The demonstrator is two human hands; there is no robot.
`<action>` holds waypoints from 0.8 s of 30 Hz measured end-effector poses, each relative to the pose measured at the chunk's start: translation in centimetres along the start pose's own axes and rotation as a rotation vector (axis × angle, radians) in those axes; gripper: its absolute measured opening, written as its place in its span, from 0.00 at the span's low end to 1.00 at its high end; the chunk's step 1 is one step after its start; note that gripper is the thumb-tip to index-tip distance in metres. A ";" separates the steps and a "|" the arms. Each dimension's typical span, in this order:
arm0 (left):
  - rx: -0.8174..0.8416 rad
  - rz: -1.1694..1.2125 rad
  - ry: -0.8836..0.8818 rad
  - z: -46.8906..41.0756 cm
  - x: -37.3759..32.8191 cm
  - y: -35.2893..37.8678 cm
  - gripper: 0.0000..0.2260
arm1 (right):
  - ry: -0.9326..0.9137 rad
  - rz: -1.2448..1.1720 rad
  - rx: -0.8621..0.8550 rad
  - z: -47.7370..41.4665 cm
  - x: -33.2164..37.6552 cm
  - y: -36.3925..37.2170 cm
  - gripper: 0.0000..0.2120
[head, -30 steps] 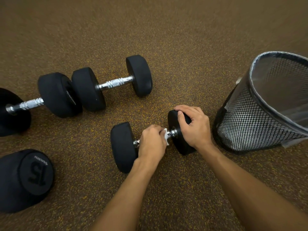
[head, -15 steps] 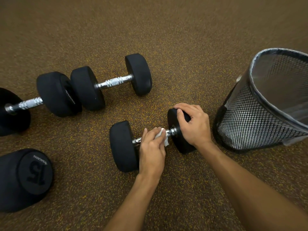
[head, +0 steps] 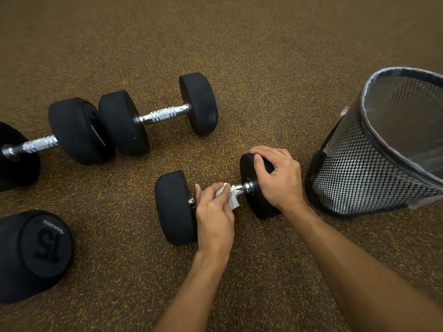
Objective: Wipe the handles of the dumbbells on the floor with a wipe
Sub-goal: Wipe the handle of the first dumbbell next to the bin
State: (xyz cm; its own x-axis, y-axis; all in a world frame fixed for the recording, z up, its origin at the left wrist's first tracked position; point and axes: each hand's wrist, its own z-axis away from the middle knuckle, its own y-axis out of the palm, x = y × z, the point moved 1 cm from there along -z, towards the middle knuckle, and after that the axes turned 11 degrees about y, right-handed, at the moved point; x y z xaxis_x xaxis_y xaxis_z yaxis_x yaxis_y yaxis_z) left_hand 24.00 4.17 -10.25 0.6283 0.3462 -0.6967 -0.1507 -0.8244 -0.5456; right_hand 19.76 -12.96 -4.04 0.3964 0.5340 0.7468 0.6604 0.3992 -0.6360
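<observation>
while your right hand (head: pixel 279 178) clamps over the top of the near dumbbell's (head: pixel 176 207) right head, thumb on its inner face, your left hand (head: pixel 214 212) lies over the handle (head: pixel 241 188) with fingers stretched loosely forward, pressing the wipe (head: pixel 231 196) against the bar rather than closing around it. the wipe bunches under your fingertips, a white corner hanging off the near side of the handle, and bare chrome shows between it and the right head. both forearms reach in from the lower edge. this dumbbell lies on the floor (head: pixel 239 56) just left of the mesh bin (head: pixel 374 168); two more lie end to end behind it, and a "15" head (head: pixel 36 252) sits at the lower left. a second ago your left hand was a fist wrapped around the handle; since then the fingers have opened and flattened, while the right hand has kept its hold on the head.
</observation>
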 end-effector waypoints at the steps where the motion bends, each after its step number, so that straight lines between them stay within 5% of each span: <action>1: 0.018 0.017 0.001 -0.3 0.0 0.4 0.10 | 0.001 -0.003 -0.001 0.0 0.0 0.0 0.13; 9: -0.005 0.010 0.004 0.7 0.1 0.1 0.11 | 0.007 -0.006 0.008 0.0 0.1 -0.1 0.13; 24: 0.225 -0.021 0.001 -1.8 -1.2 -1.4 0.17 | 0.004 -0.004 -0.001 0.1 0.1 0.0 0.13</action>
State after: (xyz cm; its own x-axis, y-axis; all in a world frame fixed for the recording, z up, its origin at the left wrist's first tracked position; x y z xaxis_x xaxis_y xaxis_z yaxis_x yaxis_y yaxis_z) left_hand 24.81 4.07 -7.83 0.6336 0.3623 -0.6836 -0.3035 -0.6963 -0.6504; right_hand 19.75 -12.85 -3.96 0.3959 0.5294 0.7504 0.6629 0.4007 -0.6324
